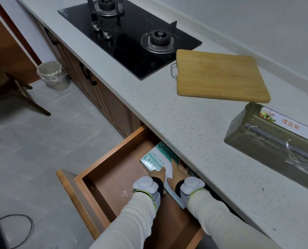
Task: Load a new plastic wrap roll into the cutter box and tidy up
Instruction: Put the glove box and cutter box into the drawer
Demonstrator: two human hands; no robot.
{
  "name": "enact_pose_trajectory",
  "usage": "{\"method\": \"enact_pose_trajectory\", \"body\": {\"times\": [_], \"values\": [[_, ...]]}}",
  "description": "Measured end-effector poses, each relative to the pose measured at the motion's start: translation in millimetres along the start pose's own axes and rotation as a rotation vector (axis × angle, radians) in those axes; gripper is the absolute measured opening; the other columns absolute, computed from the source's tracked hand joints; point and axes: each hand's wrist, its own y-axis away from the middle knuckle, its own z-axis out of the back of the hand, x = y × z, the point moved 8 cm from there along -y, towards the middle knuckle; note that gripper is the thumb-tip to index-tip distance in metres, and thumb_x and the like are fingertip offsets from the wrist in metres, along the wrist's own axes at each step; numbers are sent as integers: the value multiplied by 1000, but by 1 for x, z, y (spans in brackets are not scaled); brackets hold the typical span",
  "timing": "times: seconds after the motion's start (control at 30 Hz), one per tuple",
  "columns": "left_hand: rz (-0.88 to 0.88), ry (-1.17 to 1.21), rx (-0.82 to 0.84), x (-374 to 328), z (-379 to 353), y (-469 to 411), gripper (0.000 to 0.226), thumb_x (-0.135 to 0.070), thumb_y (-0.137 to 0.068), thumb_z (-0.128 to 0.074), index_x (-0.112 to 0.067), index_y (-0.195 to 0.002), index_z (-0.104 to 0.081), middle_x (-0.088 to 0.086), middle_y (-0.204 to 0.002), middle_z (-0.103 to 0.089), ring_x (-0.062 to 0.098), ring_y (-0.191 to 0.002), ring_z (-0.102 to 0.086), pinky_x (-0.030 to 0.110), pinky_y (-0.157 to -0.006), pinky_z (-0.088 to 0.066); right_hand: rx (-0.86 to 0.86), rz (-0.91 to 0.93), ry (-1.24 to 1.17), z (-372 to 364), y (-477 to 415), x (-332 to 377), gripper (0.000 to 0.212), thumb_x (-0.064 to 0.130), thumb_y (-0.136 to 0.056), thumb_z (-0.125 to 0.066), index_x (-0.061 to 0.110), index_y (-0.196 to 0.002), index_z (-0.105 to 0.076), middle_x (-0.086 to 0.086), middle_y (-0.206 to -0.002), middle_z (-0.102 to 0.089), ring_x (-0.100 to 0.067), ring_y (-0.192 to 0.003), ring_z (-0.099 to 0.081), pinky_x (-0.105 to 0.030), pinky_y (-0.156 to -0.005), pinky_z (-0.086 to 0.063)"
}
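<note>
The speckled pale-grey stone countertop (167,114) carries the long olive-green cutter box (257,133) near its front edge at the right, running out of view. A white label strip with red characters and a vegetable picture runs along the box's top, a grey cutter rail along its face, and crumpled clear film hangs by the rail. It lies well apart from both hands, up on the counter while they are down in the open brown wooden drawer (102,159) below the counter's front edge.

The tan wooden cutting board (219,78) sits towards the back edge, just beside the black glass gas hob (128,38).

In the drawer, a teal-and-white box of latex gloves (153,160) lies at the back edge, partly under the counter. A flat white thing (169,170) lies just beside it, between the hands. The left hand (158,174) and right hand (178,174) touch these; the right is blurred, and whether either hand grips anything cannot be told. The drawer floor left of the hands is bare up to the left and front edges.
</note>
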Motion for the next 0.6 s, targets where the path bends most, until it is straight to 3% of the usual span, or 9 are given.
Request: {"method": "enact_pose_trajectory", "body": {"times": [0.1,0.27,0.33,0.4,0.47,0.53,0.57,0.6], "values": [[-51,5,11,-15,5,25,46,-25,-98,-44,0,-136,-40,21,-139,-47,37,-124,-49,45,-105,-42,54,12,38,14,18,10,62,27,-91,-47,15,-146,-22,-9,-147,-36,-25,-132,-40,-33,-108,-36],[-107,-92,-33,-41,18,61,49,-26,-100,-39,3,-139,-35,22,-144,-41,35,-130,-44,37,-111,-34,214,31,39,37,48,21,53,31,-94,-43,17,-144,-32,-6,-148,-40,-23,-133,-42,-27,-110,-32],[-146,-133,-89,-53,25,76,49,-26,-101,-36,4,-140,-35,21,-147,-38,31,-135,-38,31,-112,-28,234,43,47,56,63,29,45,28,-95,-43,15,-137,-45,-7,-143,-46,-24,-130,-45,-26,-106,-33],[-176,-151,-108,-63,24,95,50,-27,-101,-37,7,-137,-38,23,-145,-39,33,-133,-40,36,-113,-30,213,87,46,82,83,34,37,24,-95,-43,9,-128,-55,-12,-130,-55,-27,-119,-52,-29,-98,-39],[-206,-158,-116,-74,22,112,47,-26,-100,-40,6,-133,-44,24,-138,-47,38,-124,-48,43,-106,-40,166,110,-20,108,97,35,24,21,-93,-46,7,-100,-64,-11,-96,-59,-24,-89,-55,-27,-76,-42],[-205,-191,-91,-84,20,122,41,-19,-98,-43,0,-135,-44,15,-122,-53,37,-102,-57,37,-86,-55,136,118,-5,135,110,38,22,19,-90,-45,12,-70,-54,-7,-74,-51,-23,-72,-47,-24,-59,-37],[-198,-195,-94,-88,18,127,42,-18,-98,-44,-2,-136,-43,10,-110,-51,34,-91,-58,35,-78,-58,141,128,10,147,116,39,22,19,-91,-46,13,-74,-58,-8,-78,-56,-27,-76,-52,-26,-61,-41],[-194,-157,-94,-92,15,134,43,-22,-98,-45,-1,-136,-42,10,-99,-50,32,-84,-56,39,-81,-58,145,142,19,159,122,39,22,21,-92,-47,10,-90,-65,-10,-93,-64,-31,-89,-59,-28,-73,-48]]}}
